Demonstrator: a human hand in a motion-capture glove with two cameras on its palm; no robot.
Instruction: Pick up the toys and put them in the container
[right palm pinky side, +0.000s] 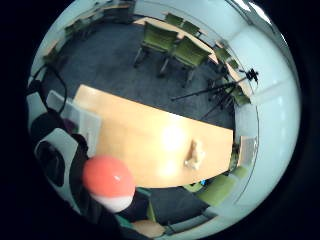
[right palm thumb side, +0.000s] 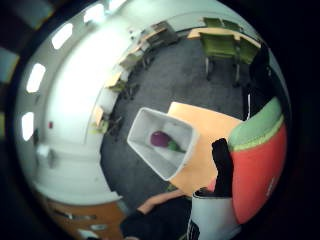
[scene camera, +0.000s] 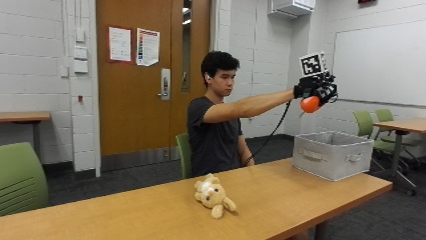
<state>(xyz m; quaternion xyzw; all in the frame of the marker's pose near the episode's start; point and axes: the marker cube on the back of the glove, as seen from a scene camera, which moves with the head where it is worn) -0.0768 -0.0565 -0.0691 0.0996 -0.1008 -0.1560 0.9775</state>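
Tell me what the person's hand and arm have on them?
The right hand wears a black glove with black straps and white plastic parts. The arm is bare below the short sleeve of a dark T-shirt.

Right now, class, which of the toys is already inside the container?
The purple toy lies in the grey container. The orange toy is held by the gloved right hand; the teddy lies on the table.
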